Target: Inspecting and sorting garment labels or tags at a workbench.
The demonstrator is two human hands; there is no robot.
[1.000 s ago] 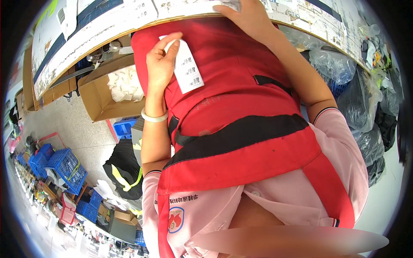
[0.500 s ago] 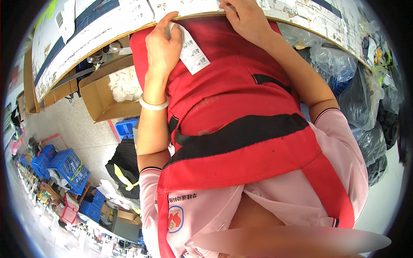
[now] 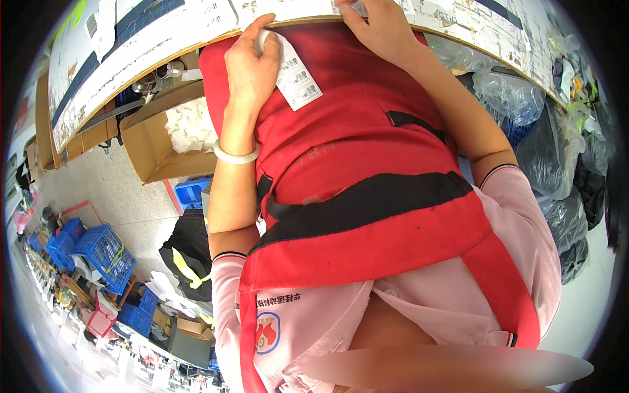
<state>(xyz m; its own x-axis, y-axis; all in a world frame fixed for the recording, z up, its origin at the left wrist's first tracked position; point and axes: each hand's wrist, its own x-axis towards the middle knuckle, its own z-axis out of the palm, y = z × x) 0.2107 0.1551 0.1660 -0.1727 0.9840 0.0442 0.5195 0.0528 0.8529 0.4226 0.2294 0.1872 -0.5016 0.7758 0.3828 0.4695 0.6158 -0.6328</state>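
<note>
Centrally, at the front edge of a scuffed white worktable (image 3: 301, 12), in the left hand (image 3: 251, 69): a white strip of barcode labels (image 3: 299, 82), pinched closely between thumb and fingers, slanting down to the right in front of a red apron (image 3: 367, 131). Over the table's edge, the right hand (image 3: 382, 29), with loosely curled fingers, tips partly past the upper border; impossible to tell whether gripping anything. To the left, under the tabletop, an open cardboard box (image 3: 149, 145) of white scraps (image 3: 190, 128).
</note>
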